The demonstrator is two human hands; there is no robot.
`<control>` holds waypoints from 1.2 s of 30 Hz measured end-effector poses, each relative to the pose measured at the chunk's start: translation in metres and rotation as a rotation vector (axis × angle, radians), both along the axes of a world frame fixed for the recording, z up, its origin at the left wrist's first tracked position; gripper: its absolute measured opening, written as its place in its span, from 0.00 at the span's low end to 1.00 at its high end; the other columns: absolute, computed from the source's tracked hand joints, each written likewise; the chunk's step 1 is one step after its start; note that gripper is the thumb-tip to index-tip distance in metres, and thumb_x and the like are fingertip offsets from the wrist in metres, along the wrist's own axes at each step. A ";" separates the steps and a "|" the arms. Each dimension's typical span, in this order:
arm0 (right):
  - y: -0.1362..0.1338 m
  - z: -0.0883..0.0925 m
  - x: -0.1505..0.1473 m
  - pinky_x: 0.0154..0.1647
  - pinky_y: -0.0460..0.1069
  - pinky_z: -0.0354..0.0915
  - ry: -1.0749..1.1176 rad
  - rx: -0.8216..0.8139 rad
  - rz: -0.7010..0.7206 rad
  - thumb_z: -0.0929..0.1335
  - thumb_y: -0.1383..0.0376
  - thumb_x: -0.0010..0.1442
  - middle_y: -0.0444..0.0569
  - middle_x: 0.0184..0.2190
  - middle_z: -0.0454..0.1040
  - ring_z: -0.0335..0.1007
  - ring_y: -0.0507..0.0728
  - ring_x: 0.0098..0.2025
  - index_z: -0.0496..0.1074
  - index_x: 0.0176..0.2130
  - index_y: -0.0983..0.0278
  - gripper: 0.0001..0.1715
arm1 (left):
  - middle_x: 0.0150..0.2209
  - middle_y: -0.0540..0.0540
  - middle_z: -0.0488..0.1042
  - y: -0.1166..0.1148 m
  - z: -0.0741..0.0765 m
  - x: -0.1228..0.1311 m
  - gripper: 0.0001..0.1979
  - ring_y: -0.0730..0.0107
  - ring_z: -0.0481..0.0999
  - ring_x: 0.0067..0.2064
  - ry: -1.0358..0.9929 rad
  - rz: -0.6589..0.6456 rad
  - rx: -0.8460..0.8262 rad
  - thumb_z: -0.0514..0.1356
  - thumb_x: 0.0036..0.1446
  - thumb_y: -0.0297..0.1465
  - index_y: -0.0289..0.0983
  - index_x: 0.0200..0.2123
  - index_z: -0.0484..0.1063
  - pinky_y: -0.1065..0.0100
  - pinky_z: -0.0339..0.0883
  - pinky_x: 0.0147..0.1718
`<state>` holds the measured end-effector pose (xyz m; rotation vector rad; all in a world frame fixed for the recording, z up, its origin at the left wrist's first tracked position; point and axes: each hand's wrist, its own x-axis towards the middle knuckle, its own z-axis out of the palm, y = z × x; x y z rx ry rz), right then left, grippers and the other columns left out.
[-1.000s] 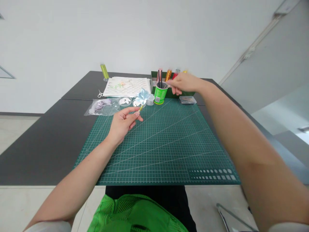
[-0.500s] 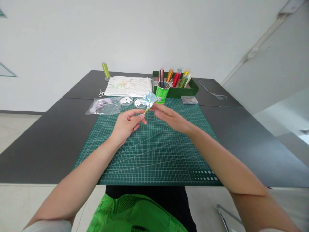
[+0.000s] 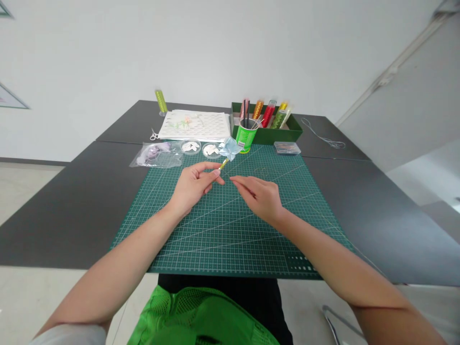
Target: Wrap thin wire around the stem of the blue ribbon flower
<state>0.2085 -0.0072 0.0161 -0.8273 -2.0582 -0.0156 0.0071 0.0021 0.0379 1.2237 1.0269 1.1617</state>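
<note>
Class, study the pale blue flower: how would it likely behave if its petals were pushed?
The flower is probably light: the left hand pinches only its thin stem. Its petals look thin and glossy, so they may bend or crease easily. The stem looks straight, which suggests some stiffness.

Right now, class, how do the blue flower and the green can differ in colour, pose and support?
The blue flower has pale blue petals, while the green can is mostly bright green. The flower tilts on its thin stem, while the can stands upright. The flower is held by the left hand, while the can stands unheld, with black sticks in it. Both show some green: the flower's stem is yellowish green.
</note>
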 end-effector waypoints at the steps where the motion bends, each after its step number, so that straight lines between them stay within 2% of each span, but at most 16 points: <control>1: 0.001 0.001 0.002 0.27 0.44 0.64 -0.058 0.097 -0.002 0.65 0.69 0.71 0.46 0.30 0.81 0.73 0.49 0.27 0.79 0.46 0.65 0.12 | 0.26 0.48 0.80 0.000 0.000 0.000 0.16 0.82 0.58 0.18 0.008 -0.005 -0.006 0.68 0.54 0.36 0.33 0.43 0.78 0.75 0.48 0.17; 4: 0.003 0.004 0.009 0.21 0.44 0.58 -0.240 0.338 -0.003 0.66 0.70 0.70 0.41 0.22 0.74 0.64 0.46 0.21 0.78 0.43 0.66 0.09 | 0.28 0.47 0.81 0.000 -0.001 -0.001 0.16 0.82 0.58 0.18 0.028 -0.027 -0.043 0.68 0.54 0.36 0.33 0.44 0.79 0.75 0.48 0.17; 7: 0.003 0.009 0.014 0.20 0.45 0.54 -0.353 0.483 0.015 0.68 0.72 0.68 0.39 0.19 0.67 0.56 0.46 0.19 0.77 0.41 0.67 0.07 | 0.29 0.46 0.81 0.001 -0.002 -0.002 0.17 0.83 0.59 0.19 0.021 -0.055 -0.112 0.69 0.54 0.36 0.33 0.45 0.79 0.76 0.47 0.17; 14: 0.000 0.018 0.020 0.20 0.46 0.54 -0.353 0.554 0.044 0.68 0.75 0.66 0.38 0.20 0.64 0.54 0.47 0.20 0.73 0.46 0.69 0.08 | 0.31 0.45 0.81 0.002 -0.003 -0.004 0.19 0.83 0.58 0.19 0.009 -0.104 -0.195 0.69 0.54 0.37 0.34 0.46 0.78 0.76 0.47 0.17; 17: -0.002 0.024 0.022 0.21 0.46 0.53 -0.328 0.571 0.047 0.69 0.74 0.66 0.38 0.20 0.64 0.54 0.47 0.21 0.73 0.46 0.68 0.07 | 0.30 0.45 0.82 0.001 -0.003 -0.003 0.16 0.83 0.58 0.19 0.084 -0.156 -0.199 0.68 0.55 0.36 0.33 0.44 0.78 0.76 0.47 0.17; 22: -0.002 0.033 0.022 0.22 0.46 0.53 -0.330 0.560 0.061 0.67 0.72 0.68 0.38 0.20 0.63 0.55 0.47 0.21 0.74 0.42 0.67 0.04 | 0.30 0.44 0.83 -0.002 -0.009 0.001 0.10 0.81 0.57 0.18 0.356 -0.371 -0.229 0.64 0.58 0.36 0.33 0.36 0.77 0.74 0.48 0.17; 27: 0.000 0.035 0.024 0.24 0.45 0.54 -0.378 0.499 0.085 0.64 0.70 0.71 0.40 0.21 0.65 0.56 0.47 0.22 0.75 0.37 0.65 0.11 | 0.31 0.46 0.83 -0.006 -0.013 0.004 0.10 0.78 0.61 0.20 0.518 -0.563 -0.233 0.62 0.58 0.37 0.35 0.34 0.78 0.73 0.54 0.18; 32: 0.008 0.028 0.028 0.22 0.45 0.52 -0.334 0.316 0.122 0.66 0.68 0.70 0.40 0.23 0.72 0.61 0.46 0.22 0.77 0.35 0.64 0.12 | 0.30 0.47 0.83 -0.010 -0.010 0.006 0.09 0.78 0.62 0.20 0.570 -0.715 -0.217 0.62 0.57 0.36 0.35 0.33 0.78 0.73 0.56 0.19; 36: 0.015 0.021 0.030 0.26 0.42 0.58 -0.282 0.077 0.193 0.66 0.65 0.71 0.43 0.30 0.80 0.74 0.47 0.28 0.79 0.38 0.64 0.12 | 0.32 0.47 0.84 -0.014 -0.007 0.006 0.10 0.78 0.64 0.20 0.607 -0.768 -0.191 0.62 0.57 0.37 0.36 0.31 0.78 0.73 0.57 0.20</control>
